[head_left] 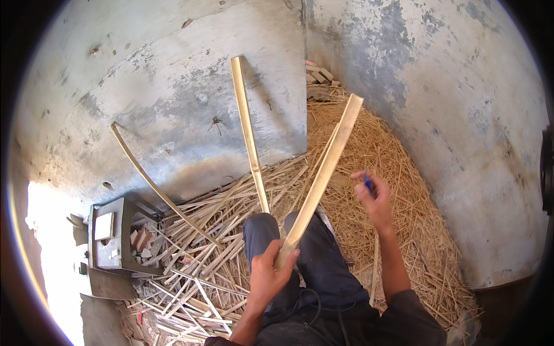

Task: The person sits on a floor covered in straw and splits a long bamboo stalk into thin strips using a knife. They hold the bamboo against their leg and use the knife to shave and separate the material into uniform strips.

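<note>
My left hand [267,275] is closed round the lower end of a split bamboo length [323,181]. The pale, hollowed piece slants up and away to the right above my knees. To the right of it, apart from the bamboo, my right hand [376,202] is raised with its fingers curled round a small blue object [367,182]. Most of that object is hidden by the fingers, so its kind does not show. A second split bamboo length [248,127] leans against the wall, its lower end by my left knee.
A thin curved strip [153,181] leans on the wall [173,86] at the left. Bamboo strips [196,288] cover the floor there, beside a grey box-like frame [118,230] holding rubble. Straw-like shavings [404,213] pile up on the right; several bricks [320,75] lie behind.
</note>
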`<move>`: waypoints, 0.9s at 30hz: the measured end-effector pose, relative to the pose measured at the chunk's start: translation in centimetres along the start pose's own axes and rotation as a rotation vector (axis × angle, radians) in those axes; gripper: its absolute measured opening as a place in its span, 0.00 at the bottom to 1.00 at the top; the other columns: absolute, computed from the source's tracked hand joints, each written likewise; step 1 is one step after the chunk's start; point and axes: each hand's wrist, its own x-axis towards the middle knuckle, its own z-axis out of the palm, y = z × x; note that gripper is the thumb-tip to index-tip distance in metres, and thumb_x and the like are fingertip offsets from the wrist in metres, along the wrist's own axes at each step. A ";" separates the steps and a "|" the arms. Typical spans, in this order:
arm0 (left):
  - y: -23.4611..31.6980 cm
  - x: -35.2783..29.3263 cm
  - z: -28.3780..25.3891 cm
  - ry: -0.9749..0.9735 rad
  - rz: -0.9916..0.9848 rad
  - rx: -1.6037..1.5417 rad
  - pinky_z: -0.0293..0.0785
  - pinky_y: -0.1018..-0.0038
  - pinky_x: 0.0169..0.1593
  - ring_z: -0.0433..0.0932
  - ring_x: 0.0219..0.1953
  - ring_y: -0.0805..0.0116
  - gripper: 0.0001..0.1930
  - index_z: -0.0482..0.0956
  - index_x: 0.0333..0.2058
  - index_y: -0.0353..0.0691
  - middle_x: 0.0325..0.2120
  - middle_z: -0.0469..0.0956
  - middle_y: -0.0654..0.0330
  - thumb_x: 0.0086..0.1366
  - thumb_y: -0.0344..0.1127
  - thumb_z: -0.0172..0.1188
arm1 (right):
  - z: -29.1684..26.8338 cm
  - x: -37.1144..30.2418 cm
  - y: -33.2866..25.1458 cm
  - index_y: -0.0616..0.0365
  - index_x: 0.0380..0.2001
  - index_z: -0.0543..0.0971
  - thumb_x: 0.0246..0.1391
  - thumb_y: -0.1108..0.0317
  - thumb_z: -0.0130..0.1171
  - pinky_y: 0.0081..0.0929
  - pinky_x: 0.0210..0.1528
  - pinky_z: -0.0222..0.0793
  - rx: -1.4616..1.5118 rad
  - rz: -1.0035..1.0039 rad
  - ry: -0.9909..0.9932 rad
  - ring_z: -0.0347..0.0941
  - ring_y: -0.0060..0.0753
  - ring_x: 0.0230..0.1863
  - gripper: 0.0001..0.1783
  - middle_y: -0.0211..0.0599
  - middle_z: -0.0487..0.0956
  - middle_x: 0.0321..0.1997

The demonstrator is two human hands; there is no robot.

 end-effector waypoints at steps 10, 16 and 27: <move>2.7 0.8 1.4 0.028 0.172 0.033 0.67 0.74 0.25 0.74 0.18 0.78 0.13 0.85 0.44 0.35 0.17 0.80 0.60 0.68 0.37 0.74 | 4.7 -4.2 -2.1 0.64 0.45 0.85 0.61 0.69 0.75 0.15 0.29 0.57 0.054 0.052 -0.071 0.62 0.07 0.26 0.13 0.17 0.75 0.26; 2.7 0.6 1.6 0.007 0.118 -0.003 0.67 0.74 0.26 0.75 0.20 0.79 0.13 0.85 0.43 0.34 0.19 0.81 0.59 0.70 0.38 0.73 | 5.3 -4.2 -2.6 0.63 0.42 0.86 0.63 0.69 0.74 0.14 0.29 0.57 0.184 0.035 -0.055 0.63 0.06 0.27 0.10 0.17 0.78 0.28; 3.3 0.6 1.1 -0.012 0.064 -0.035 0.66 0.77 0.28 0.72 0.23 0.83 0.11 0.84 0.44 0.31 0.20 0.81 0.64 0.74 0.36 0.69 | 4.8 -5.7 -2.1 0.63 0.43 0.85 0.65 0.60 0.71 0.25 0.37 0.76 -0.021 -0.239 -0.103 0.84 0.27 0.34 0.16 0.38 0.87 0.35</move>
